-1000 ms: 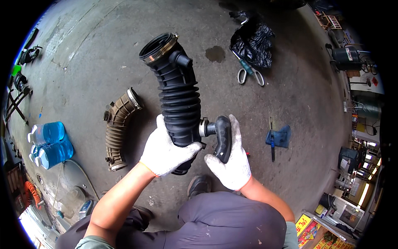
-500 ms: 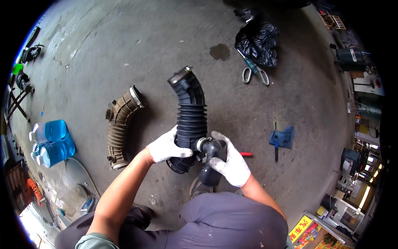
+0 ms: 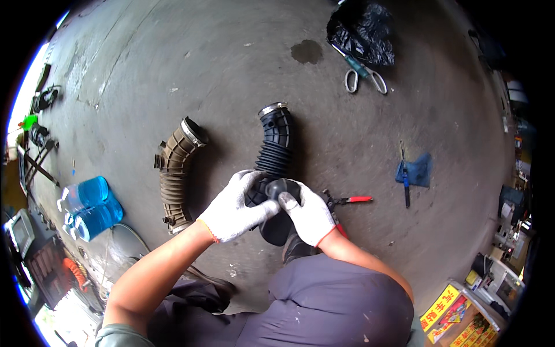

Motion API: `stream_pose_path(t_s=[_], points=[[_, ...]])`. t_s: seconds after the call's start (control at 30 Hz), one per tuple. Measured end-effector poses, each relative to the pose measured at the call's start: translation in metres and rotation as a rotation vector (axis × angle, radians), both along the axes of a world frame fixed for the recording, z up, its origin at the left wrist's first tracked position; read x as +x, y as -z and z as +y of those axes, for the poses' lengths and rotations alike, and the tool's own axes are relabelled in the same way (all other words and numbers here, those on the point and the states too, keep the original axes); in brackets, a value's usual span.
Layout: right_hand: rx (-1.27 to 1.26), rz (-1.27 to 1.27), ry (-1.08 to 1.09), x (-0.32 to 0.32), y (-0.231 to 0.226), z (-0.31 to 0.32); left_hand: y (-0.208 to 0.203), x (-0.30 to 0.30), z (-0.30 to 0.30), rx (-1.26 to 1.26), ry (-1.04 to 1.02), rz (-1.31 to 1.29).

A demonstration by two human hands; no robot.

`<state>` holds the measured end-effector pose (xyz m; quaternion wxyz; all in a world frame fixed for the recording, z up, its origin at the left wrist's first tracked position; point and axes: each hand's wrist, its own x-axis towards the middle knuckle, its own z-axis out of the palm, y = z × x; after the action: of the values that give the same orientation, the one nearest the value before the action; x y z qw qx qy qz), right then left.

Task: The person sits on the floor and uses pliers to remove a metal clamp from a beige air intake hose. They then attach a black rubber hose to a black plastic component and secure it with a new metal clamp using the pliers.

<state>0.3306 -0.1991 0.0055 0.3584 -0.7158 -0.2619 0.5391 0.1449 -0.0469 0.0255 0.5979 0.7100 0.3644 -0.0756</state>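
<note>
My left hand (image 3: 234,209), in a white glove, is wrapped round the near part of a black ribbed air intake hose (image 3: 275,151). A metal clamp rings the hose's far end. Against the near end sits a smooth black elbow-shaped piece (image 3: 276,228), whose joint is largely covered by my fingers. My right hand (image 3: 309,215), gloved too, closes on that elbow piece with its thumb on the rounded top. To the left lies a dirty brown intake hose (image 3: 174,173) of similar shape, also with a clamp at its far end.
Red-handled pliers (image 3: 357,199) lie just right of my right hand. Farther right, a blue screwdriver (image 3: 406,186) rests on a blue cloth (image 3: 421,171). Scissors (image 3: 363,70) lie by a black plastic bag (image 3: 370,34) at the far side. Jugs of blue liquid (image 3: 99,215) stand left.
The black hose has turned and dropped in my hands, its far end now pointing away and slightly right. My hands have come closer together around the joint. The red-handled pliers show more.
</note>
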Motion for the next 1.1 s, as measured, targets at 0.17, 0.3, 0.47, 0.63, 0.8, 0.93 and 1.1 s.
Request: stream_pose_path(t_s=[0.17, 0.3, 0.47, 0.63, 0.8, 0.93, 1.1], points=[[0.177, 0.012, 0.063, -0.033, 0.014, 0.023, -0.019, 0.008, -0.005, 0.107, -0.08, 0.149], [0.275, 0.308, -0.054, -0.025, 0.038, 0.043, -0.016, 0.001, 0.017, 0.138, -0.171, 0.238], [0.057, 0.427, -0.115, 0.038, 0.034, 0.028, 0.01, -0.03, 0.034, 0.061, -0.343, 0.203], [-0.349, -0.868, -0.675, 0.116, 0.038, -0.067, 0.006, -0.028, 0.036, 0.126, -0.351, 0.264], [-0.469, -0.995, -0.738, 0.097, 0.056, -0.142, 0.013, -0.033, 0.048, 0.183, -0.274, 0.288], [-0.295, -1.027, -0.479, 0.099, 0.094, -0.203, 0.008, -0.031, 0.056, 0.157, -0.244, 0.283], [-0.207, -1.034, -0.392, 0.116, 0.116, -0.237, -0.001, -0.025, 0.054, 0.189, -0.2, 0.228]])
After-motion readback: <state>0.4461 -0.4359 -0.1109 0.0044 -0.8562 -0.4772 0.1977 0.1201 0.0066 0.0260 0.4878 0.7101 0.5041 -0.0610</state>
